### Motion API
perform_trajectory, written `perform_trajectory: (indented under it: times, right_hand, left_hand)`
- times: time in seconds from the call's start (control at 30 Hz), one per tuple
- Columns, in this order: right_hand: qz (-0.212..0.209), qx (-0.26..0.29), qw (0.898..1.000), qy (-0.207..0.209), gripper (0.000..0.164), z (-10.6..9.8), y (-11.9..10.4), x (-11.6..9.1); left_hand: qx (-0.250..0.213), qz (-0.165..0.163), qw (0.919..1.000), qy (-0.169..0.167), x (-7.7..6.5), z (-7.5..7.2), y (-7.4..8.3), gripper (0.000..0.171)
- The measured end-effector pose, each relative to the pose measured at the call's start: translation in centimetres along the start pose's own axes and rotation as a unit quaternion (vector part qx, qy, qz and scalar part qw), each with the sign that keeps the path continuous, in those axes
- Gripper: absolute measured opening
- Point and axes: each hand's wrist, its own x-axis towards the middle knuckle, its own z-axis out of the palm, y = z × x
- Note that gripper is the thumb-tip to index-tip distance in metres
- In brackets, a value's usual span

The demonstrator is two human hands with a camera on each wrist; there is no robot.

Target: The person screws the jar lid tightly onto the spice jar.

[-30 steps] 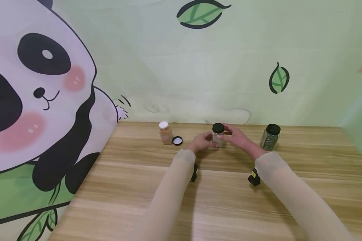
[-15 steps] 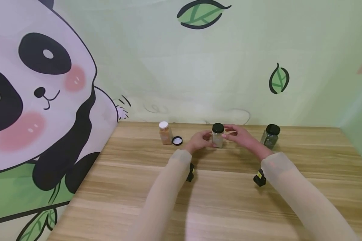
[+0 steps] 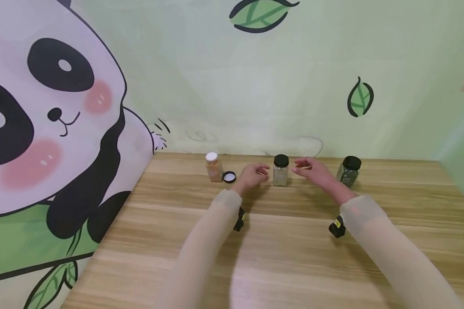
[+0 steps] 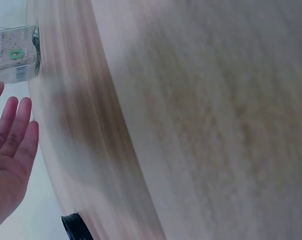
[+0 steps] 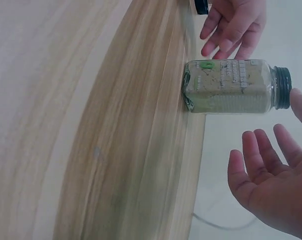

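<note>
A clear glass spice jar (image 3: 280, 175) with a black lid stands upright on the wooden table between my hands. Its label shows in the right wrist view, on the jar's (image 5: 228, 86) side. My left hand (image 3: 254, 176) is just left of it, fingers loosely bent and apart from the glass. On the other side, my right hand (image 3: 311, 170) holds nothing, its fingers spread near the jar. In the left wrist view, the left hand (image 4: 11, 155) shows an open palm below the jar (image 4: 13, 55).
Left of the hands stands a jar of orange contents with a white top (image 3: 214, 168); a black lid (image 3: 229, 177) lies beside it. A dark green spice jar with a black lid (image 3: 349, 172) stands behind the right wrist. A panda-printed backdrop (image 3: 201, 86) rises along the table's (image 3: 286, 249) back edge.
Both hands have let go of the middle jar and drawn apart, left hand to the left and right hand to the right. The jar stays standing, and the head view has shifted slightly.
</note>
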Motion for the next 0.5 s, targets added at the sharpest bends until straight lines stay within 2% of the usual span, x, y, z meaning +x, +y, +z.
perform_trajectory:
  times: [0.27, 0.5]
  right_hand:
    - [0.011, 0.015, 1.0, -0.01, 0.052, -0.5, 0.7, -1.0]
    - [0.018, 0.018, 1.0, -0.017, 0.054, -0.4, 1.1, -2.1]
  left_hand:
    - [0.049, 0.013, 0.9987, 0.001, -0.7, -0.2, -0.3, 0.028]
    - [0.058, 0.021, 0.9981, -0.011, -1.9, 0.0, -0.5, 0.027]
